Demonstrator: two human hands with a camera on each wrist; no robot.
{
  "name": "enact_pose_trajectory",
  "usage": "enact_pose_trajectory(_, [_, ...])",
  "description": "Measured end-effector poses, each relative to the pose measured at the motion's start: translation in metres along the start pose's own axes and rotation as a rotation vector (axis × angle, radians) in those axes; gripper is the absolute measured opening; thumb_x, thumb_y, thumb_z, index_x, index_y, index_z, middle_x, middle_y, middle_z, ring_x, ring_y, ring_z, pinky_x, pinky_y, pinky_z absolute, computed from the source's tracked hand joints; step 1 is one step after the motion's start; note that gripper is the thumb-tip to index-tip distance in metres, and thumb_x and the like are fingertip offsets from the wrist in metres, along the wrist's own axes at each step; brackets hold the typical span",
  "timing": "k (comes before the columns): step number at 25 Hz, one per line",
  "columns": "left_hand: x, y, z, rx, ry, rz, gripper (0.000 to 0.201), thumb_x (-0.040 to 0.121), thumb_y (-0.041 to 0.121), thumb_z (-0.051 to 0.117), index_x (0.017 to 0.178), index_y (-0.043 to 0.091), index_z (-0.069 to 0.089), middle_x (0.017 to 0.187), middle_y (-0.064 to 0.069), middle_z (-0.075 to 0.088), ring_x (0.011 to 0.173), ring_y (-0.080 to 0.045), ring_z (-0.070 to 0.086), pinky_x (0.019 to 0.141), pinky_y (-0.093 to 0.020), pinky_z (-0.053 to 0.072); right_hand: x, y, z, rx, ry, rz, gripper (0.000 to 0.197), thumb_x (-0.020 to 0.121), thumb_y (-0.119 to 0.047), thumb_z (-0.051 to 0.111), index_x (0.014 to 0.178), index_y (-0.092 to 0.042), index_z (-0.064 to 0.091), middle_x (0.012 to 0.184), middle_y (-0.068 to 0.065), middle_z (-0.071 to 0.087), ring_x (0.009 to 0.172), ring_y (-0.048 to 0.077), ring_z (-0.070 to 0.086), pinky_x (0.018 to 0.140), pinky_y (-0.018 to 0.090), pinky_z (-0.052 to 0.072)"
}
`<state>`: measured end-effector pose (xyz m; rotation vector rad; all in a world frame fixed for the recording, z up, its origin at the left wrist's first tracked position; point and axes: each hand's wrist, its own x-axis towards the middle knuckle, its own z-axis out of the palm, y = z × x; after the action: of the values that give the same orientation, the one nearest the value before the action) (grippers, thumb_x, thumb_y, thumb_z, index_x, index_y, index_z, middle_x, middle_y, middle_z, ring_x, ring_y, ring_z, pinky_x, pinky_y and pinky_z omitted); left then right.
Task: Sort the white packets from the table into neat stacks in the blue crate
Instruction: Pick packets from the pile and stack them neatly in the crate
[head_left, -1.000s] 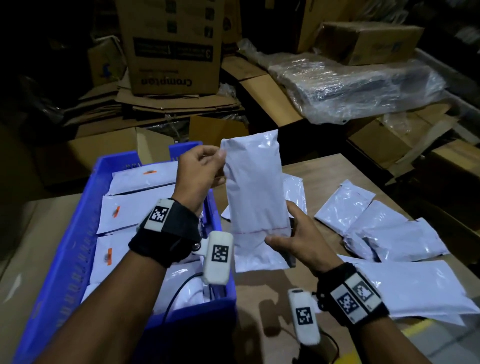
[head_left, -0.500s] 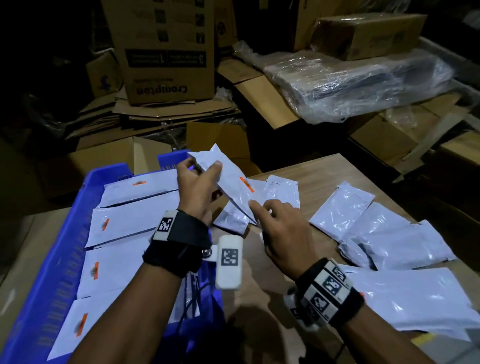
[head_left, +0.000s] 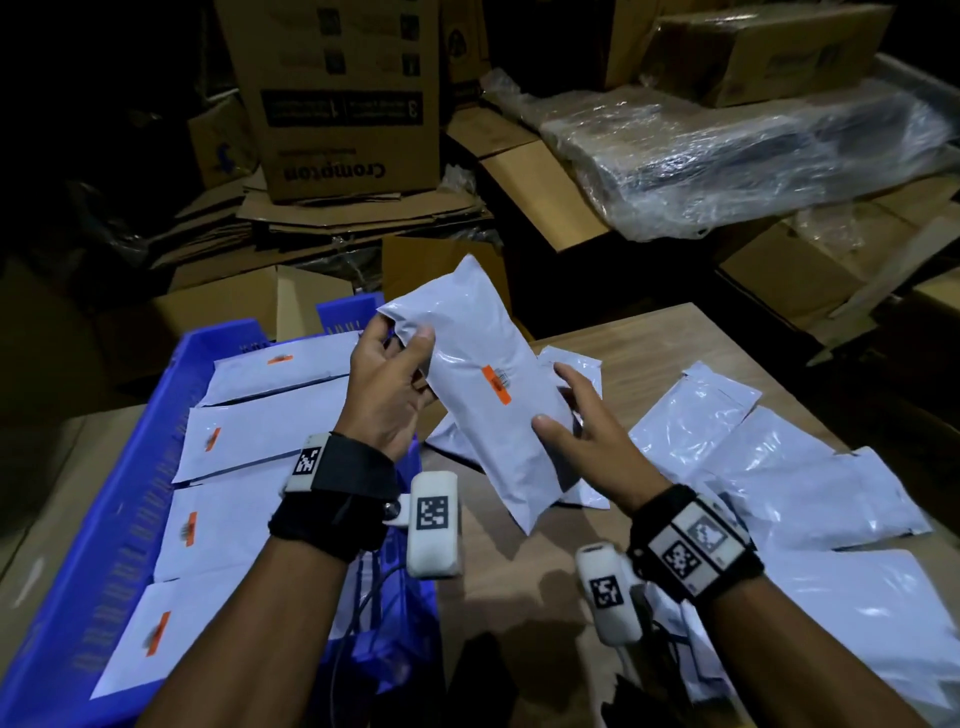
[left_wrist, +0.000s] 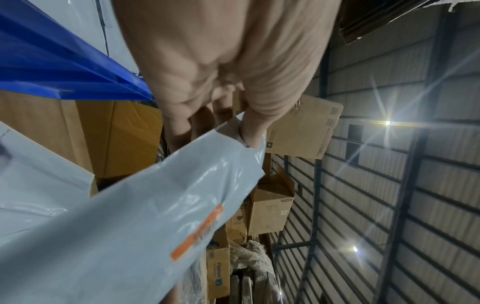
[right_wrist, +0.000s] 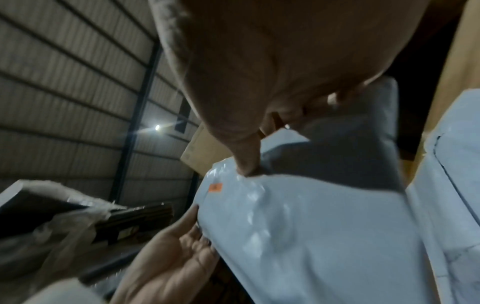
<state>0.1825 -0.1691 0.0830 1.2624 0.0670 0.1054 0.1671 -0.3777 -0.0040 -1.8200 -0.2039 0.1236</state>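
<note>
Packet (head_left: 483, 395) now flipped, orange label up, lifted between blue crate (head_left: 130, 499) and surface (head_left: 675, 343). My left hand (head_left: 389, 395) pinches its top; right hand (head_left: 582, 431) grips the lower edge. Ready to stack.

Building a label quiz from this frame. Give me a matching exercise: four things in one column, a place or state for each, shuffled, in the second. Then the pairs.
Things:
1. held packet
2. blue crate
3. loose packets
4. Crompton box

Places or states:
A. lying on the wooden table, to the right
B. upside down on flattened cardboard, at the back
C. in the air, gripped by the left hand, its lower end in the right hand
D. holds rows of packets with orange labels up

Pairs: 1-C, 2-D, 3-A, 4-B
</note>
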Motion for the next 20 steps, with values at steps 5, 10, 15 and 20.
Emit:
enact_pose_trajectory(5, [0.000, 0.003, 0.002, -0.015, 0.046, -0.017, 0.018, 0.102, 0.024, 0.047, 0.110, 0.014, 0.061, 0.103, -0.001, 0.072, 0.098, -0.018, 0.067, 0.086, -0.042, 0.054, -0.001, -0.002, -0.006, 0.245, -0.113, 0.057, 0.043, 0.092, -0.004, 0.066, 0.132, -0.012, 0.055, 0.115, 0.005, 0.072, 0.107, 0.021, 0.069, 0.092, 0.043, 0.056])
enact_pose_trajectory(10, [0.005, 0.008, -0.006, 0.105, 0.131, 0.017, 0.021, 0.102, 0.022, 0.049, 0.099, 0.011, 0.066, 0.091, -0.005, 0.069, 0.082, -0.014, 0.063, 0.074, -0.033, 0.056, -0.001, 0.005, -0.001, 0.208, -0.100, 0.016, 0.026, 0.086, -0.004, 0.072, 0.111, -0.013, 0.068, 0.108, 0.002, 0.074, 0.100, 0.018, 0.070, 0.083, 0.033, 0.056])
enact_pose_trajectory(15, [0.008, 0.016, -0.015, 0.286, 0.161, 0.037, 0.026, 0.101, 0.025, 0.050, 0.102, 0.004, 0.066, 0.083, -0.005, 0.065, 0.073, -0.014, 0.060, 0.063, -0.025, 0.053, -0.002, 0.008, -0.003, 0.179, -0.107, 0.025, 0.023, 0.085, 0.000, 0.072, 0.104, -0.013, 0.070, 0.101, 0.002, 0.075, 0.090, 0.014, 0.070, 0.076, 0.028, 0.054])
enact_pose_trajectory(20, [0.023, 0.035, -0.016, 0.836, -0.090, 0.167, 0.030, 0.094, 0.021, 0.062, 0.120, 0.006, 0.063, 0.107, -0.004, 0.068, 0.099, -0.013, 0.063, 0.084, -0.025, 0.048, -0.001, 0.011, -0.011, -0.012, -0.147, 0.005, 0.018, 0.083, -0.005, 0.075, 0.098, -0.014, 0.069, 0.092, -0.001, 0.074, 0.085, 0.014, 0.070, 0.072, 0.033, 0.055])
